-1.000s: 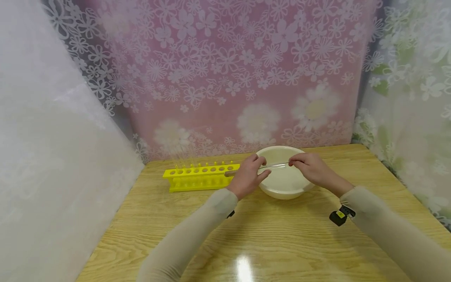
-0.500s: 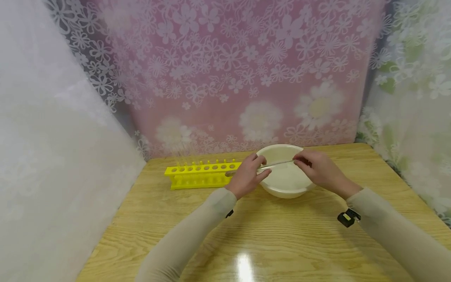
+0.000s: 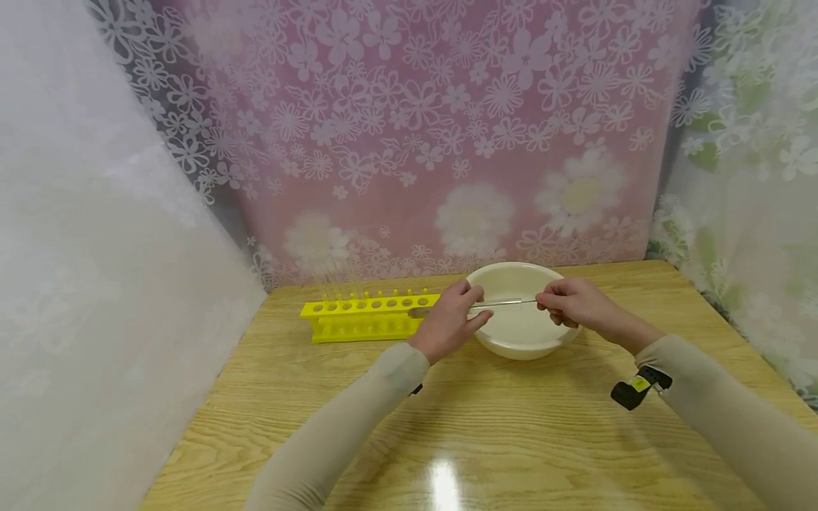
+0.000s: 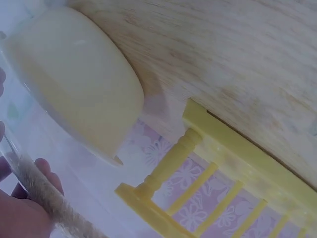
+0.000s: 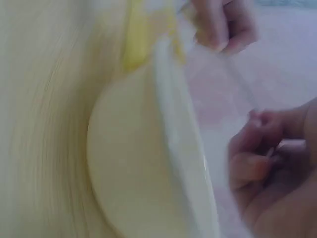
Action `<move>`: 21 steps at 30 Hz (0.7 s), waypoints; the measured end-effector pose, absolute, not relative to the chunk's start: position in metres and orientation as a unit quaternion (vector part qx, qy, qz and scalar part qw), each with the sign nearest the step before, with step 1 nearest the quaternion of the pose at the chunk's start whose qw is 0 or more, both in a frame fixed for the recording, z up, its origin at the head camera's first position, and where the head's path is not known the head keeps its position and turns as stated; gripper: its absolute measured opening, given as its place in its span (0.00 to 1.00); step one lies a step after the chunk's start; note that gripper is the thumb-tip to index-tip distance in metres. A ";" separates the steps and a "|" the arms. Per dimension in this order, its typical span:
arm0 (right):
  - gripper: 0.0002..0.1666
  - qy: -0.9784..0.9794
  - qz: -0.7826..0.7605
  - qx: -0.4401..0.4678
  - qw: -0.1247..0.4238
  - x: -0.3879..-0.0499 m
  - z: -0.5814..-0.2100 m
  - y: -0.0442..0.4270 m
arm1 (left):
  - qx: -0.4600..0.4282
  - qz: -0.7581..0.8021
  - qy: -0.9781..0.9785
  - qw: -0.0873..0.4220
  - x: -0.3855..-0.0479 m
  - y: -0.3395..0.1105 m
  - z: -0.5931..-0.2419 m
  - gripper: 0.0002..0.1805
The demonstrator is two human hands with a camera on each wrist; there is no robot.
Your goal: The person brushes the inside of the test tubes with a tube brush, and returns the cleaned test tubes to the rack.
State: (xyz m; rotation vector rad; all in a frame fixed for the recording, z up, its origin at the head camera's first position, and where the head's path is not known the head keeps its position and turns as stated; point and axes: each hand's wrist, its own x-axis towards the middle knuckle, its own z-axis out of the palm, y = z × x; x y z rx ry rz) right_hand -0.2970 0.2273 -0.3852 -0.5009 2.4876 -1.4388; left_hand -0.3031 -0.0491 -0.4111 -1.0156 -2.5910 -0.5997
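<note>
Over the basin, my left hand (image 3: 447, 321) holds a clear glass test tube (image 3: 501, 304) lying nearly level, its mouth toward the right. Brown bristles of a test tube brush (image 4: 42, 191) show inside the glass in the left wrist view. The thumb and fingers of my right hand (image 3: 578, 306) pinch the brush's thin wire handle (image 3: 530, 301) just beyond the tube's mouth. The palm side of the left fingers hides part of the tube. In the blurred right wrist view, the right fingers (image 5: 250, 166) are curled.
Beneath both hands stands a cream plastic basin (image 3: 524, 351). To its left is a yellow test tube rack (image 3: 364, 333) with several clear tubes (image 3: 332, 280) upright at its left end. The wooden table (image 3: 498, 426) reaches a floral curtain (image 3: 409, 177) behind.
My right hand has shifted to the right, away from the left hand, dipped slightly, and turned a little at the wrist. The left hand keeps its hold on the tube, nearly still.
</note>
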 end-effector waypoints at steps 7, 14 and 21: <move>0.21 0.849 -0.491 -0.174 0.085 -0.291 -0.385 0.224 | -0.349 -0.223 -0.900 0.137 -0.302 -0.050 -0.409 0.12; 0.12 0.877 -0.233 -0.347 -0.238 -0.288 -0.404 0.224 | -0.327 -0.256 -0.902 0.120 -0.304 -0.055 -0.408 0.13; 0.16 0.796 -0.106 -0.442 -0.400 -0.294 -0.408 0.227 | -0.330 -0.268 -0.898 0.108 -0.304 -0.056 -0.410 0.12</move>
